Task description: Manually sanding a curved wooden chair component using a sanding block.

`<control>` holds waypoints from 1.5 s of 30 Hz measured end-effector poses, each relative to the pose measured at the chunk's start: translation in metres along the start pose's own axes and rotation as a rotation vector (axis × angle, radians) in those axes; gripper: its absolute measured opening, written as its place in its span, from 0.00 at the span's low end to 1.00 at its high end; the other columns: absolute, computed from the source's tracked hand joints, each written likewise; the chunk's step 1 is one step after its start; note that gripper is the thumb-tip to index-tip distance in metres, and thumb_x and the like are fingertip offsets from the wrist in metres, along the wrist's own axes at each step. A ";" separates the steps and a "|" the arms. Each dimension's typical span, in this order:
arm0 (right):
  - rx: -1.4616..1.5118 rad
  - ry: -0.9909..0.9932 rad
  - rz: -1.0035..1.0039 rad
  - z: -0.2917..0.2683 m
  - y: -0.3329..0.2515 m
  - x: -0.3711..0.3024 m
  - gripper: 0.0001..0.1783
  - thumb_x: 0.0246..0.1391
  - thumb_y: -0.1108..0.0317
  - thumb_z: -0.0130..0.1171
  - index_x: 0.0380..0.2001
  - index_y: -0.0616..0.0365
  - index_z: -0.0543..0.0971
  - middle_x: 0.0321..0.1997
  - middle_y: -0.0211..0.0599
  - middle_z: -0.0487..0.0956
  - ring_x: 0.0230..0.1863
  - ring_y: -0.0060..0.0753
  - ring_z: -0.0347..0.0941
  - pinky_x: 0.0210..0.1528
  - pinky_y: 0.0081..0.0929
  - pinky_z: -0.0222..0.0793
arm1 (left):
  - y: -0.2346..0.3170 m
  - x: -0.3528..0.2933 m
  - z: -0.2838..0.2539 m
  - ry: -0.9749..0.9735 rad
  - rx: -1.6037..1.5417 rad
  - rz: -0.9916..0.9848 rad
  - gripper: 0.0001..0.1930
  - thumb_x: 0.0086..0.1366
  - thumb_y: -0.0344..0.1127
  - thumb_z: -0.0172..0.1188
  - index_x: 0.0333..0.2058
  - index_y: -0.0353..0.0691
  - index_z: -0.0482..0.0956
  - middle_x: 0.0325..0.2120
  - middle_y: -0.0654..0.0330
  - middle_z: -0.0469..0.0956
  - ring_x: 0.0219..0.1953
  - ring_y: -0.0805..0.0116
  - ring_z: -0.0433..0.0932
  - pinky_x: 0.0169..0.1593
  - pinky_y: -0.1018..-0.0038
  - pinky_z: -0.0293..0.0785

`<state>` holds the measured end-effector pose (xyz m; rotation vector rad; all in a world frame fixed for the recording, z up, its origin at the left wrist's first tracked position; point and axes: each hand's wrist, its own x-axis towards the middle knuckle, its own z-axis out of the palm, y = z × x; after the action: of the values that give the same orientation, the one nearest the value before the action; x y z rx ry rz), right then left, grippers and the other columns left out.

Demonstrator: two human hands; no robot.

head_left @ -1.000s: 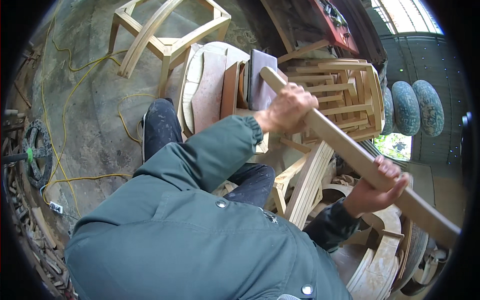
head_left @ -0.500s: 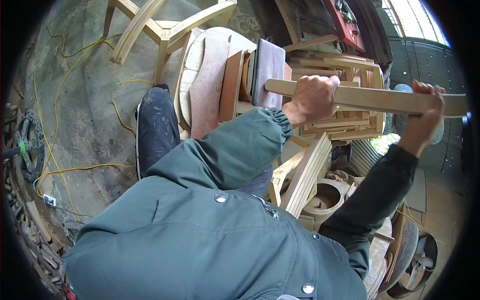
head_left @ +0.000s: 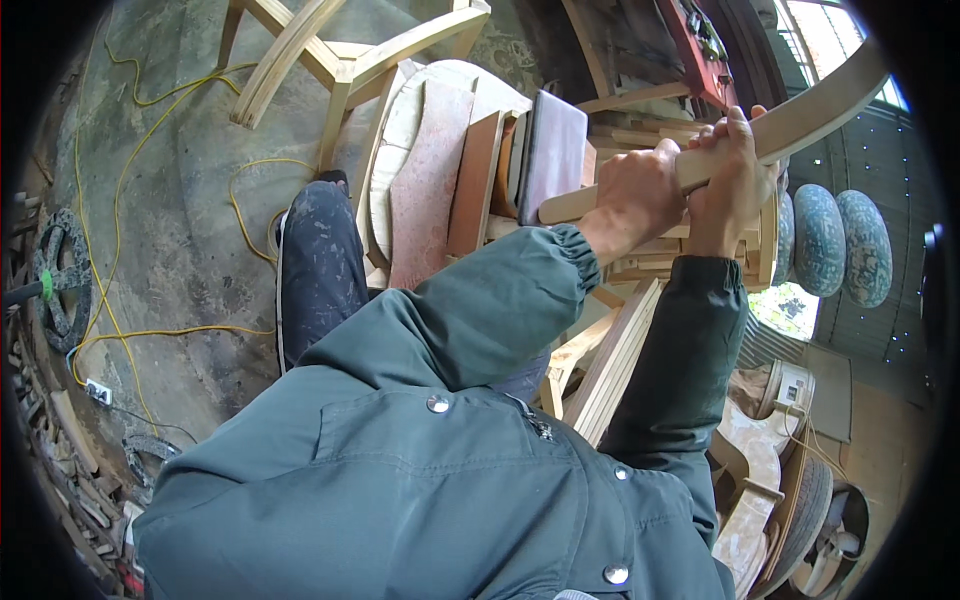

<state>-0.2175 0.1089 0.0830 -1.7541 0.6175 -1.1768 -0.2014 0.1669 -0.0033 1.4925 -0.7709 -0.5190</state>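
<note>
A long, curved, pale wooden piece (head_left: 815, 115) slants up to the right, held in both my hands. My left hand (head_left: 640, 188) is wrapped round it near its rounded lower end. Right beside it, my right hand (head_left: 733, 180) grips it from underneath, thumb up. The lower end lies over the bottom of a flat greyish-purple pad (head_left: 556, 150) with a dark edge; whether they touch I cannot tell. Left of the pad stand a reddish-brown board (head_left: 475, 185) and a dusty pinkish panel (head_left: 425, 185).
A wooden frame with splayed legs (head_left: 345, 72) stands at the far left. Yellow cord (head_left: 120, 190) snakes over the concrete floor. Stacked wooden strips (head_left: 615, 360) lean below my hands. Two speckled rounded objects (head_left: 865, 248) are at right, with a tyre (head_left: 805, 515) lower down.
My right hand has moved left along the wood, close to my left hand. The wood's far end has swung upward, and its curve now shows. The left hand has shifted slightly right.
</note>
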 end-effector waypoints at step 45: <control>-0.272 -0.020 0.093 0.049 0.075 0.067 0.15 0.59 0.64 0.67 0.45 0.59 0.77 0.25 0.29 0.76 0.23 0.24 0.73 0.23 0.28 0.69 | -0.109 0.053 -0.012 0.161 0.585 0.637 0.56 0.55 0.40 0.70 0.75 0.38 0.42 0.66 0.45 0.57 0.73 0.41 0.51 0.69 0.27 0.48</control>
<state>-0.1393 0.0412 0.0406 -1.9382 0.8707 -1.0478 -0.1407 0.1315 -0.1029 1.6668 -1.2685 0.3336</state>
